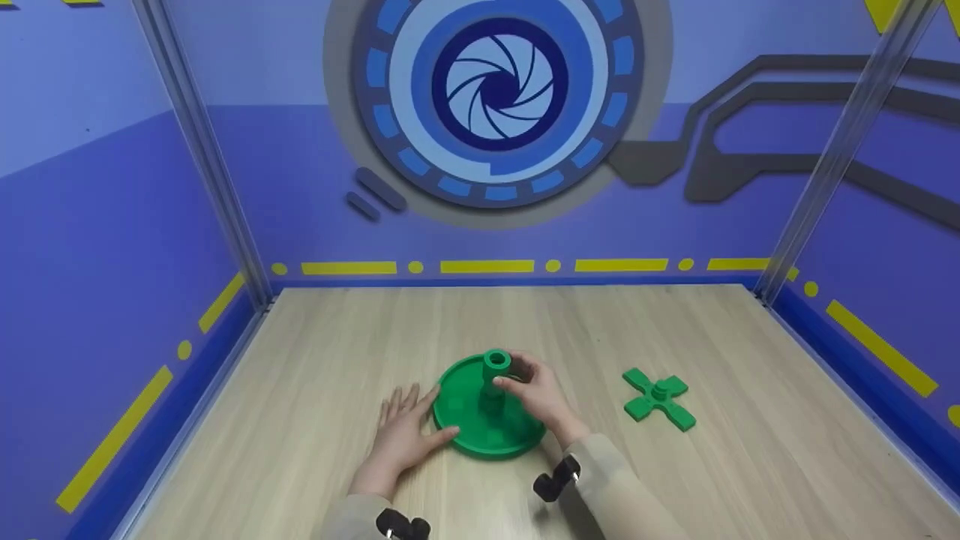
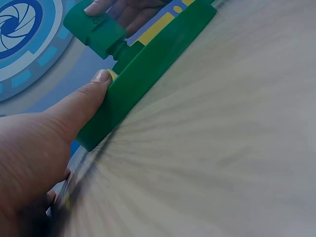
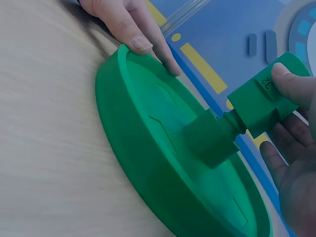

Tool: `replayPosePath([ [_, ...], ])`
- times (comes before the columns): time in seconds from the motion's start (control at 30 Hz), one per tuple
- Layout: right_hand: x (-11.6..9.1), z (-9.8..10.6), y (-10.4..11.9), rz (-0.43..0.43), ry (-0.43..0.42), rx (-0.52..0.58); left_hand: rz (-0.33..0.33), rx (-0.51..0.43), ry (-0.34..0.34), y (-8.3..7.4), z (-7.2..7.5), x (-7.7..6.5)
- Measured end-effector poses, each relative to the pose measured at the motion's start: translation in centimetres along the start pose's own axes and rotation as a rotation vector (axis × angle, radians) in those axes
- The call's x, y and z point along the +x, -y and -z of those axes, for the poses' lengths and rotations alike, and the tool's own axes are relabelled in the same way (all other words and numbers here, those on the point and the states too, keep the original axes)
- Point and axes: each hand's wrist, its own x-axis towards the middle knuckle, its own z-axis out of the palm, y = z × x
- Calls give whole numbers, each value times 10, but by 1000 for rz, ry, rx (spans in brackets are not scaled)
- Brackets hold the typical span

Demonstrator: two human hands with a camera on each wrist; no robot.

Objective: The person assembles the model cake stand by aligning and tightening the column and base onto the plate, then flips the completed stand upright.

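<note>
A round green base (image 1: 463, 427) with a raised rim lies flat on the table, a short socket (image 3: 210, 138) standing in its middle. My right hand (image 1: 537, 391) grips a green hollow cylinder (image 3: 264, 96) marked with numbers, thumb on the near side and fingers behind. Below the cylinder a narrower threaded neck (image 3: 232, 124) runs down to the socket, so the parts stand upright in line. At the base's left edge my left hand (image 1: 405, 437) has its fingers spread and fairly straight. Its thumb (image 2: 89, 98) and index finger touch the rim.
To the right of the base, a green cross-shaped piece (image 1: 659, 400) with four flat arms and a central stub lies on the wooden table (image 1: 337, 337). Blue printed panels (image 1: 300, 187) wall the table at the back and both sides.
</note>
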Motion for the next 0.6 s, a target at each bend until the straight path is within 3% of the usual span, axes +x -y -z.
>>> replayPosePath([
  [0.27, 1, 1, -2, 21, -5, -11, 1, -6, -4, -1, 0, 1],
  [0.5, 0, 9, 0, 88, 112, 5, 2, -13, -9, 0, -1, 1],
  [0.6, 1, 9, 1, 106, 118, 9, 2, -14, -10, 0, -1, 1],
])
